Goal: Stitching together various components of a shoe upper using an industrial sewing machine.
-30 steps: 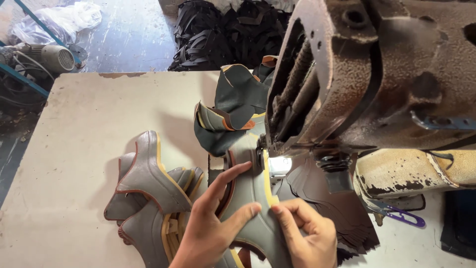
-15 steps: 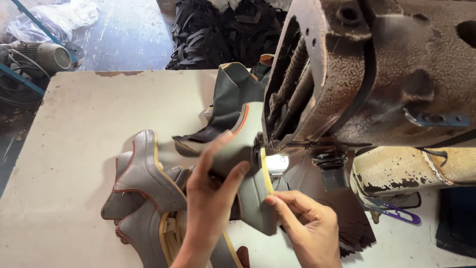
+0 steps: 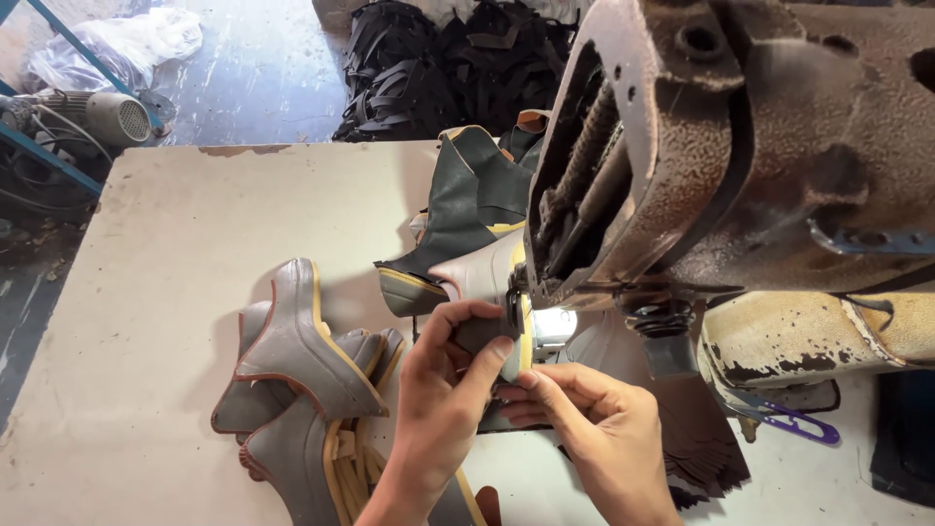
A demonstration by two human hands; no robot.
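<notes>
The grey leather shoe piece (image 3: 484,292) with yellow edging sits under the needle area of the worn, rust-pitted sewing machine (image 3: 740,166), at the near middle of the table (image 3: 185,224). The left hand (image 3: 443,390) pinches its lower edge, fingers (image 3: 466,317) closed narrowly over the leather. The right hand (image 3: 599,429) presses against the piece from below, fingers curled on it. A pile of stitched grey uppers (image 3: 302,390) lies just left of the hands. Purple-handled scissors (image 3: 794,424) rest to the right.
</notes>
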